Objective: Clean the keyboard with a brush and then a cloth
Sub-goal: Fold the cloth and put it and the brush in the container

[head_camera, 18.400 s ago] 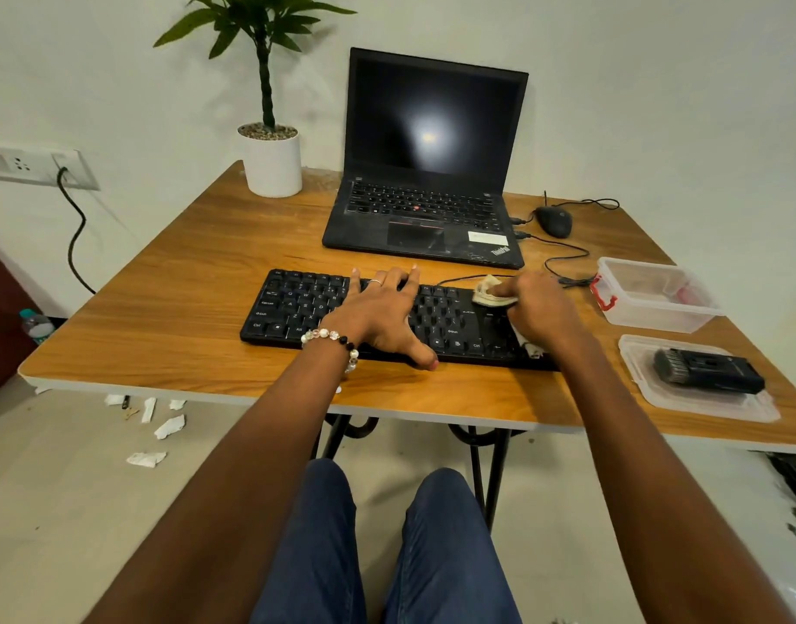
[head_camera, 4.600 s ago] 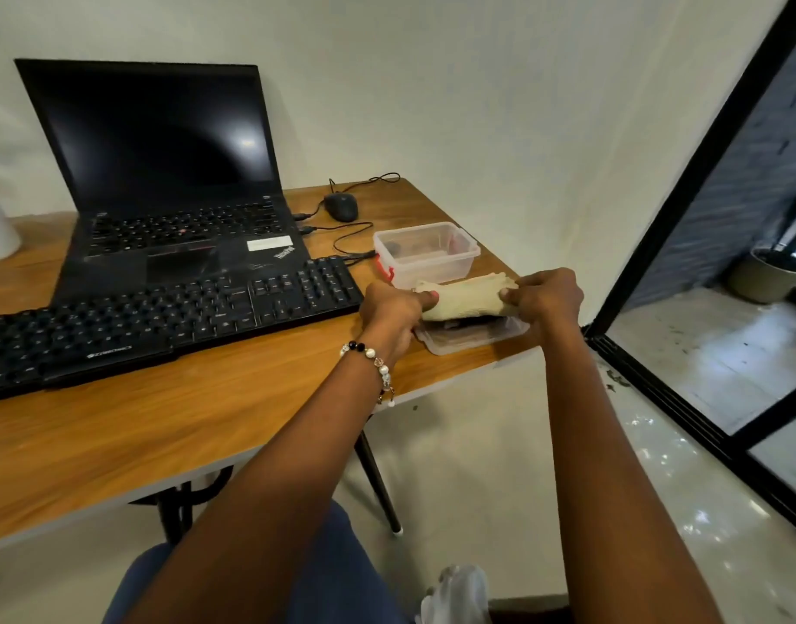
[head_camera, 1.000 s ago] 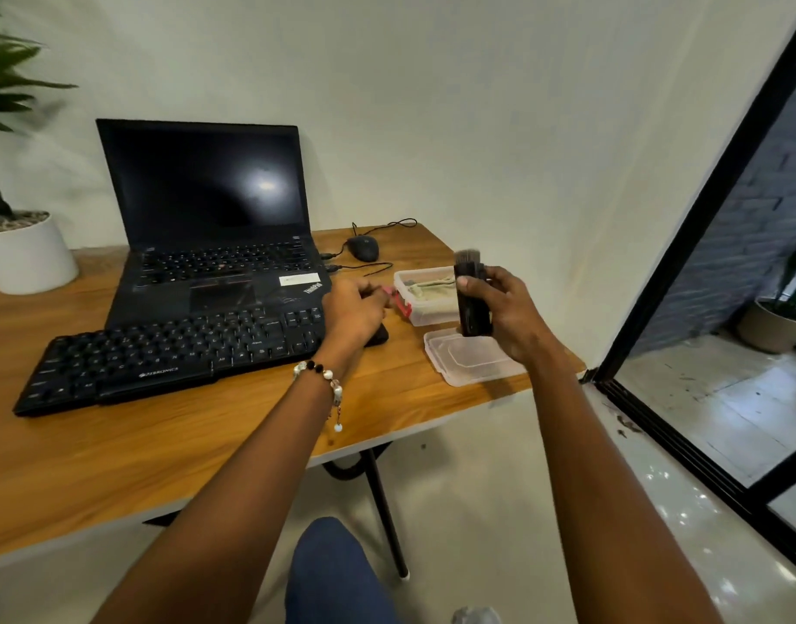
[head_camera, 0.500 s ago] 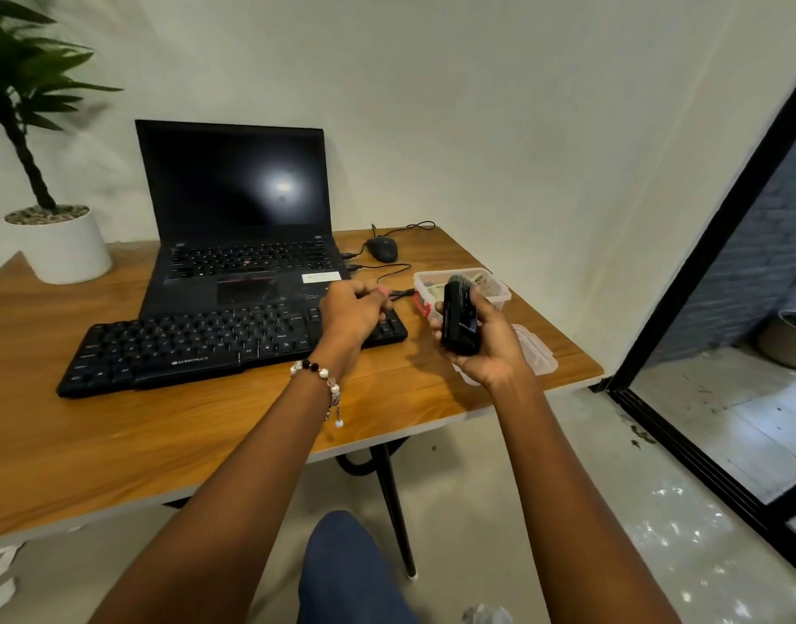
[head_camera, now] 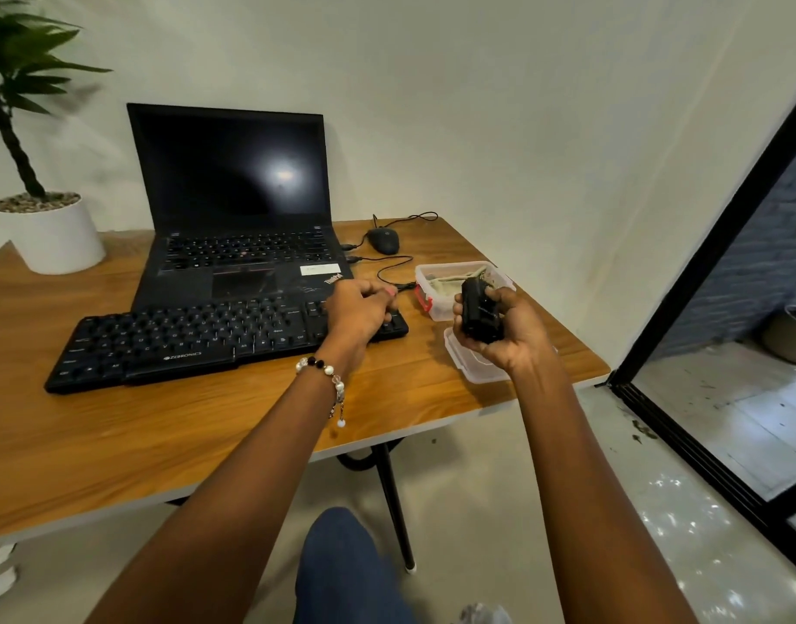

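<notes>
A black keyboard (head_camera: 193, 342) lies on the wooden table (head_camera: 162, 425) in front of a laptop. My left hand (head_camera: 358, 308) rests on the keyboard's right end with its fingers curled over the far edge. My right hand (head_camera: 506, 331) grips a black brush (head_camera: 477, 310) just to the right of the keyboard, held above a clear plastic lid (head_camera: 475, 362). A beige cloth (head_camera: 445, 283) lies inside a clear plastic box (head_camera: 436, 304) behind the brush.
An open black laptop (head_camera: 234, 218) stands behind the keyboard. A wired mouse (head_camera: 384, 240) and its cable lie at the back right. A white plant pot (head_camera: 56, 234) stands at the back left. The table's right edge is near a black door frame (head_camera: 702, 263).
The cloth went from my hands into the box and my right hand took up the brush. Over the last second the brush has dropped lower and tilted, and my left hand stays on the keyboard's end.
</notes>
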{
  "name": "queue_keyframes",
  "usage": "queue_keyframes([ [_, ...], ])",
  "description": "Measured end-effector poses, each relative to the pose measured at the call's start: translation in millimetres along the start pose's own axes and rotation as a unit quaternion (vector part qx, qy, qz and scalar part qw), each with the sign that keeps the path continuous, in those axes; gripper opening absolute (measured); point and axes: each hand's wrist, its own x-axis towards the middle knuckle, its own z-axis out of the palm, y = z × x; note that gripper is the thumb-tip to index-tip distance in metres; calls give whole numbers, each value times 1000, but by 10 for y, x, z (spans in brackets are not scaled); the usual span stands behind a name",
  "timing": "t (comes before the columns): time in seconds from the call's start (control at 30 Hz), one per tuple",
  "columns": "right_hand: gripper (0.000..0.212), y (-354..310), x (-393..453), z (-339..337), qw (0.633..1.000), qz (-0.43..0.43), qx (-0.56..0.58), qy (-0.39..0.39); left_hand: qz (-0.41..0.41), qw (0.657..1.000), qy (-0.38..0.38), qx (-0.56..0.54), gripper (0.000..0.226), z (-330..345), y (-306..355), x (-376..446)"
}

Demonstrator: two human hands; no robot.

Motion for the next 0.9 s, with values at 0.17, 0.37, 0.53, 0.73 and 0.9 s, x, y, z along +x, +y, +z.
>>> queue_keyframes([
  [0.17, 38, -327, 190, -11, 998, -17, 55, 10, -3, 1000, -1, 10, 17, 62, 3, 116],
  [0.37, 44, -595, 608, 227, 923, -223, -310, 54, -2, 1000, -6, 4, 14, 156, -31, 297],
  [0.53, 58, -696, 1051, 278, 700, -204, -684, -16, -5, 1000, -7, 9, 15, 200, -106, 433],
  [0.73, 54, -639, 1249, 266, 590, -119, -794, -88, -3, 1000, -12, 16, 11, 205, -127, 512],
  [0.9, 49, -730, 1126, 184, 686, -116, -716, -59, 10, 1000, -10, 28, 9, 225, -73, 470],
])
